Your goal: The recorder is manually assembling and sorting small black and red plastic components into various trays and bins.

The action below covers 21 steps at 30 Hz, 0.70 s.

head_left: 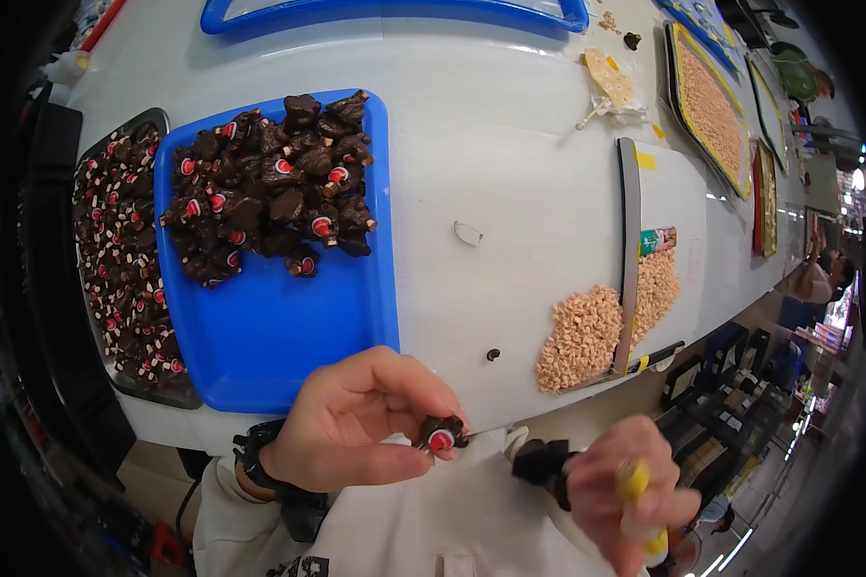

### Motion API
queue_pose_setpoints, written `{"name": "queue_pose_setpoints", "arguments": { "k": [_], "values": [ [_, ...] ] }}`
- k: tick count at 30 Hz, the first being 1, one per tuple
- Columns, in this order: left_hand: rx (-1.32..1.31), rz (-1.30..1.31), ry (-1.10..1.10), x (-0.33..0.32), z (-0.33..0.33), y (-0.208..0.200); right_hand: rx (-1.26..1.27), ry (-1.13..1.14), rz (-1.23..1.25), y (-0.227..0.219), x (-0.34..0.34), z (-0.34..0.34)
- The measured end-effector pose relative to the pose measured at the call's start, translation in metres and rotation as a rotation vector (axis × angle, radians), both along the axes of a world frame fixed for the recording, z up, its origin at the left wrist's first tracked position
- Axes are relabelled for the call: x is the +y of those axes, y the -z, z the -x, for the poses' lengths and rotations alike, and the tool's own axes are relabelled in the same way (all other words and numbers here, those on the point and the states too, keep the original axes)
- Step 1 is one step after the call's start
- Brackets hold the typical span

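Observation:
Between the thumb and fingers of my left hand (351,428) is a small dark brown figure (443,433) with a round red-and-white spot, held just off the table's near edge. My right hand (630,476) is to its right, closed around a slim yellow-and-white object (635,479); motion blur hides its exact kind. Beyond my left hand lies a blue tray (279,332), its far half heaped with similar dark figures (289,183), several showing red spots. Small beige pieces (579,337) form a pile on the table to the right.
Left of the blue tray, a dark tray (159,117) is full of brown figures with beige bits. More beige pieces (655,288) lie across a raised strip (629,221). A dark crumb (493,355) and a pale scrap (468,233) lie mid-table. Farther right sits a yellow-rimmed tray (678,91).

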State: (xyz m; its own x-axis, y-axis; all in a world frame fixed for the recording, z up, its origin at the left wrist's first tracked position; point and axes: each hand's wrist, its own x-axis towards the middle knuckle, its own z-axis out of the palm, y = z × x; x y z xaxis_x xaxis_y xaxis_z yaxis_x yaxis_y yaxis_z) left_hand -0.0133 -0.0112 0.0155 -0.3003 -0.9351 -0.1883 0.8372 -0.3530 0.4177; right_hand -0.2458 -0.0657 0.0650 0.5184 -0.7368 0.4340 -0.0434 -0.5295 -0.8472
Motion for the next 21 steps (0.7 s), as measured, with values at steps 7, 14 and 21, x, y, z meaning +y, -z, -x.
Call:
{"name": "queue_pose_setpoints", "arguments": {
  "k": [7,14,21],
  "values": [
    [-0.077,-0.079,0.021,0.0,0.003,-0.007,0.41,0.292,0.044,0.037,-0.017,0.007],
    [-0.078,-0.034,0.052,0.0,0.004,-0.007,0.906,0.323,0.182,0.049,-0.036,-0.011],
    [0.032,0.03,0.112,0.003,0.0,-0.004,0.943,0.289,0.171,0.047,-0.039,-0.011]
  ]
}}
